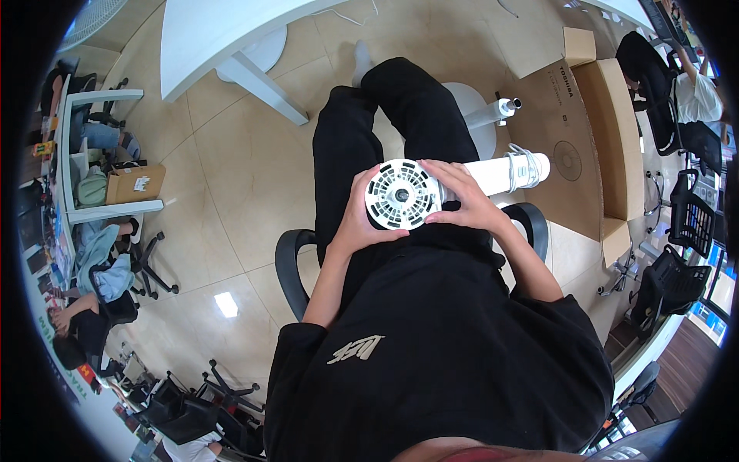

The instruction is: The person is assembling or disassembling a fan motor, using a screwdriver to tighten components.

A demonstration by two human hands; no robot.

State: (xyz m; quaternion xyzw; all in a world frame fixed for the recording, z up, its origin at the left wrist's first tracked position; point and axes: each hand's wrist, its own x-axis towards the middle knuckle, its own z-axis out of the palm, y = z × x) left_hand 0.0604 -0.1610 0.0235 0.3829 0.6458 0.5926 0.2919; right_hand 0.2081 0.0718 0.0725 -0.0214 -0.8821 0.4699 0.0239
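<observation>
Over my lap I hold a white fan motor housing [402, 195], round, with slotted vents and a dark shaft in its middle. My left hand [359, 218] curls around its left side and lower rim. On the other side, my right hand [467, 202] grips it, thumb at the lower right and fingers along the upper right. A white fan neck [493, 175] runs from the housing toward the right, with a bundled white power cord [524, 171] around it. Parts of the neck near the housing are hidden by my right hand.
A white stand [486, 115] with a round base stands on the floor ahead right. To the right is an open cardboard box [573, 150]. A white table [223, 46] is ahead left. Chair armrests [291, 266] flank me; people sit at desks on both sides.
</observation>
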